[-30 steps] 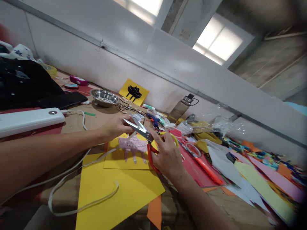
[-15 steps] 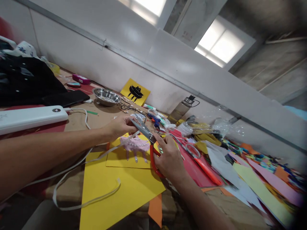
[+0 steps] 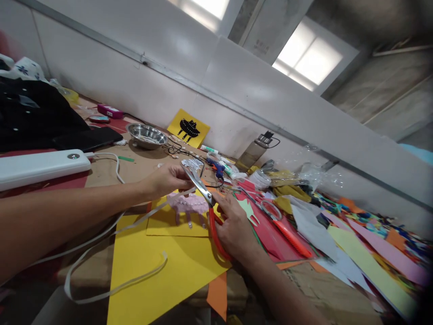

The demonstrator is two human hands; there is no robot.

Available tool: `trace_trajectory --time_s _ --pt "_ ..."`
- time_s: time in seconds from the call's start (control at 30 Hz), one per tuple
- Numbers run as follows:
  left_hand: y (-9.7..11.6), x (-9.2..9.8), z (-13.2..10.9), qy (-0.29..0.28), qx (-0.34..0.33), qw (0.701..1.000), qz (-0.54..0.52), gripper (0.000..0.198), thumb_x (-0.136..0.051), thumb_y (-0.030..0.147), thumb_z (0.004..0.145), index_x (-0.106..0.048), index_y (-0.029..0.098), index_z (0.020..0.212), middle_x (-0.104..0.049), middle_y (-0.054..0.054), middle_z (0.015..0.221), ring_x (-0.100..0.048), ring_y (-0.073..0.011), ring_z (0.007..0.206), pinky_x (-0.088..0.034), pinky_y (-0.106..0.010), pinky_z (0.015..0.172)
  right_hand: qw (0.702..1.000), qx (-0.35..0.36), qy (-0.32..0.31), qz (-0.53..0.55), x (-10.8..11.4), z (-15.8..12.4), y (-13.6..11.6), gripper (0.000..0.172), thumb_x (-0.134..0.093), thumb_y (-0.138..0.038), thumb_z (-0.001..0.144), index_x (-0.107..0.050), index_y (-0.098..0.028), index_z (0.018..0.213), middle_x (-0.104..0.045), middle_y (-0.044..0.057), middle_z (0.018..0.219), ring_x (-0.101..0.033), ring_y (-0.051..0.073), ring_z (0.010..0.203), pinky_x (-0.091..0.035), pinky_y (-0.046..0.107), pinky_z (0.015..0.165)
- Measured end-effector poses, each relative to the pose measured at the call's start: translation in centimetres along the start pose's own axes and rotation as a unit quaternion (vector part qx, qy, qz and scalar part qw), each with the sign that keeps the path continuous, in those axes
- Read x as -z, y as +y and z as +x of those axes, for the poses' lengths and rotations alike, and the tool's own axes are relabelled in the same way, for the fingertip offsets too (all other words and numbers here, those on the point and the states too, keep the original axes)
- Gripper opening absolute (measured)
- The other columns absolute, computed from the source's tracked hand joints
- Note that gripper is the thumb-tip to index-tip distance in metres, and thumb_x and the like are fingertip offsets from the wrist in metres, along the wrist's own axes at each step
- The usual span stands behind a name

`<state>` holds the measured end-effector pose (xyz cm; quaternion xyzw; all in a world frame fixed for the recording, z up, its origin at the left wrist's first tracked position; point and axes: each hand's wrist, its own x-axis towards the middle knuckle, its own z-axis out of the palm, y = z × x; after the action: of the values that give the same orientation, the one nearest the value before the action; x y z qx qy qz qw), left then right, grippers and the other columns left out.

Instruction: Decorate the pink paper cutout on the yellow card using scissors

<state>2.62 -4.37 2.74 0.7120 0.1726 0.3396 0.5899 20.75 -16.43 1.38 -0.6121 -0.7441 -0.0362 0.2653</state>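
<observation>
My left hand (image 3: 171,178) pinches a flat white strip (image 3: 154,212) that trails down to the left and loops round to a loose end. My right hand (image 3: 233,221) grips a pair of scissors (image 3: 216,234) by the orange-red handles, and their metal blades point at my left fingertips. The blades look almost closed; whether the strip lies between them I cannot tell. Below both hands, a pink cutout (image 3: 190,204) trimmed with pearly beads lies on a small yellow card (image 3: 162,228). Under that is a larger yellow sheet (image 3: 149,282).
Around the work lie a steel bowl (image 3: 147,135), a blue glue gun (image 3: 215,168), a bottle (image 3: 253,152), a red folder (image 3: 274,246) with an orange cutter (image 3: 292,239), and a white power bank (image 3: 43,168). A yellow card with a black cutout (image 3: 189,128) leans on the wall.
The scissor blades have tilted and look more closed beside my left fingers. The view has shifted slightly, and a pale green cutout shows more fully beside my right hand.
</observation>
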Motion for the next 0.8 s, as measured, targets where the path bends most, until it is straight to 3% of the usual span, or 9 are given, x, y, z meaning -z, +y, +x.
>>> trace_trajectory --time_s 0.1,0.27,0.5,0.63,0.73,0.8 --pt "-0.3 0.1 0.1 -0.004 -0.007 1.000 0.022 0.005 -0.061 0.015 0.065 -0.065 0.013 0.063 -0.057 0.002 0.053 -0.047 -0.0081 0.051 -0.035 -0.020 0.051 1.000 -0.002 -0.013 -0.018 0.1 -0.1 0.3 0.043 -0.055 -0.026 0.077 -0.054 -0.021 0.120 -0.049 0.004 0.081 -0.050 0.014 0.066 -0.045 0.026 0.059" --pt "-0.2 -0.2 -0.1 -0.018 0.024 0.998 -0.048 0.005 -0.064 0.013 0.062 -0.066 0.013 0.066 -0.063 -0.001 0.057 -0.051 -0.0089 0.050 -0.038 -0.021 0.050 0.990 0.050 0.044 -0.123 0.2 -0.4 1.1 0.045 -0.054 -0.031 0.078 -0.052 -0.020 0.121 -0.047 0.006 0.084 -0.048 0.016 0.068 -0.043 0.028 0.059" --pt "-0.8 0.7 0.2 -0.043 0.040 0.998 0.001 0.006 -0.068 0.017 0.061 -0.066 0.012 0.061 -0.056 0.003 0.047 -0.047 -0.0067 0.045 -0.035 -0.019 0.047 0.994 0.072 0.046 -0.069 1.1 -1.1 2.3 0.042 -0.051 -0.024 0.078 -0.052 -0.022 0.120 -0.046 0.002 0.076 -0.046 0.014 0.062 -0.041 0.026 0.054" --pt "-1.6 1.8 0.5 0.012 0.047 0.998 0.026 0.007 -0.068 0.019 0.063 -0.066 0.012 0.065 -0.061 0.000 0.054 -0.050 -0.0075 0.049 -0.038 -0.020 0.050 0.994 0.018 0.066 -0.082 2.6 -1.4 4.0 0.041 -0.049 -0.026 0.080 -0.051 -0.021 0.121 -0.050 0.004 0.079 -0.049 0.016 0.066 -0.044 0.029 0.060" --pt "-1.7 2.7 0.6 0.098 0.031 0.992 -0.068 0.010 -0.068 0.023 0.067 -0.065 0.013 0.069 -0.064 -0.001 0.062 -0.055 -0.0083 0.055 -0.043 -0.022 0.056 0.990 -0.029 0.036 -0.133 3.2 -1.9 5.9 0.041 -0.051 -0.029 0.079 -0.053 -0.020 0.119 -0.051 0.005 0.078 -0.050 0.018 0.068 -0.045 0.032 0.064" --pt "-1.6 3.4 0.7 0.165 0.017 0.973 -0.163 0.013 -0.070 0.022 0.066 -0.063 0.013 0.071 -0.063 -0.001 0.063 -0.056 -0.0083 0.057 -0.045 -0.022 0.059 0.986 -0.052 0.010 -0.156 3.3 -2.3 7.1 0.041 -0.052 -0.030 0.078 -0.054 -0.019 0.117 -0.052 0.005 0.078 -0.052 0.019 0.069 -0.045 0.034 0.067"
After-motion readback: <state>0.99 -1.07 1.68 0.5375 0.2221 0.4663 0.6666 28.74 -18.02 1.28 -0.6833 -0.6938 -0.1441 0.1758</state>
